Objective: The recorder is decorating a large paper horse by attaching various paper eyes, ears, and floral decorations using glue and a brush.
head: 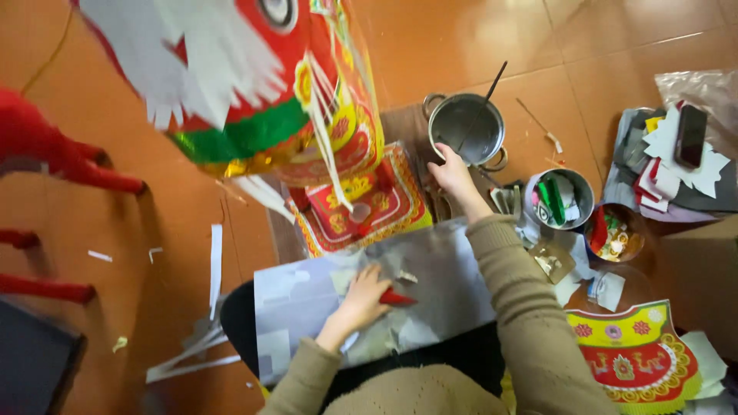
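Stool legs (54, 165), red, stand at the far left on the orange tile floor (630, 38). Paper strips (201, 338), white, lie on the tiles just right of them, near my left knee. A paper figure (254, 84) in red, green, yellow and white hangs at the far centre-left, blurred, so I cannot tell its full shape.

My left hand (363, 298) rests on a grey sheet (446, 280) spread across my lap. Its fingers are curled narrowly around a small red piece (398, 297), which lies on the sheet and pokes out to the right of my fingers. I cannot tell what the red piece is.

Beyond the sheet, a red-and-yellow printed panel (369, 204) lies flat on the floor.

My right hand (452, 175) reaches far, fingers loosely spread, touching the near rim of a steel pot (467, 123). It holds nothing that I can see. A thin stick (484, 104) stands tilted in the pot.

Right of my right forearm stands a small tin (563, 198) with green items inside. Just beside it is a bowl (615, 232) of small mixed pieces. A second printed panel (634, 353) lies near right. A dark phone (690, 134) rests on white paper cutouts (676, 157) at the far right.
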